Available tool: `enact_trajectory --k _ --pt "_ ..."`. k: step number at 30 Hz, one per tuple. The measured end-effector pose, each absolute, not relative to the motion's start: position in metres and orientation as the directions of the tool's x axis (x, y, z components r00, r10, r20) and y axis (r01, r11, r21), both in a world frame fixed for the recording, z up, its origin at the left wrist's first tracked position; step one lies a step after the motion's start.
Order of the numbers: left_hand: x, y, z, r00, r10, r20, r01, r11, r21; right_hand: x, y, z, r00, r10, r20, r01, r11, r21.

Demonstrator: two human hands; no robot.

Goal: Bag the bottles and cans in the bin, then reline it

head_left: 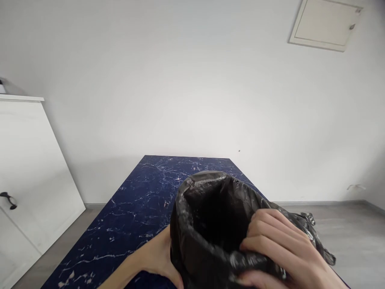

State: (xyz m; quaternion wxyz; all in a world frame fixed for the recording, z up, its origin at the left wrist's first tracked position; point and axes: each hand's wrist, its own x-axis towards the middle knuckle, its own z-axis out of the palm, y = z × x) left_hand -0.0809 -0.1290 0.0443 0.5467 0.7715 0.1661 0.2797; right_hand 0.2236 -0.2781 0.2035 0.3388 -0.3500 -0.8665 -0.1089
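A black plastic garbage bag [207,257] lines a round container whose own wall is hidden under the film. Its mouth gapes toward me, dark inside, with the film folded over the rim. My right hand [279,245] pinches the bag at the near right rim, fingers inside and thumb outside. Against the outer left side rests my left hand [161,257], its thumb low on the film and its other fingers hidden behind the bag. Loose, crumpled film trails off to the right past my right hand.
Beneath is a dark blue marbled table [150,192] reaching toward a white wall [186,88]. At the left stands a white cabinet [27,160] with a black handle [9,200]. A wall panel [326,24] hangs upper right. Grey floor [351,233] shows at the right.
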Motion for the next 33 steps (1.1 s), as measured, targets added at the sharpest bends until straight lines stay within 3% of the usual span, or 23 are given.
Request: enact_trajectory --k 8,14,19,28,33 --pt "-0.122 -0.075 0.034 0.474 0.859 0.193 0.234 -0.335 0.913 0.225 -0.199 0.200 -0.322 0.687 0.652 0.893 0.448 -0.032" --pt "-0.118 -0.084 0.038 0.393 0.909 0.140 0.352 -0.289 0.890 0.277 -0.131 0.198 -0.051 0.842 0.537 0.972 0.165 -0.166" --pt "-0.110 -0.090 0.042 0.298 0.942 0.154 0.409 -0.272 0.871 0.331 -0.107 0.189 0.077 0.838 0.541 0.995 -0.027 -0.100" --pt "-0.108 -0.084 0.040 0.053 0.968 0.246 0.460 -0.243 0.854 0.361 -0.086 0.176 0.014 0.787 0.616 1.000 -0.006 -0.015" --pt "-0.112 -0.085 0.040 -0.030 0.961 0.274 0.515 -0.220 0.829 0.317 -0.115 0.156 -0.103 0.630 0.770 0.992 0.125 0.030"
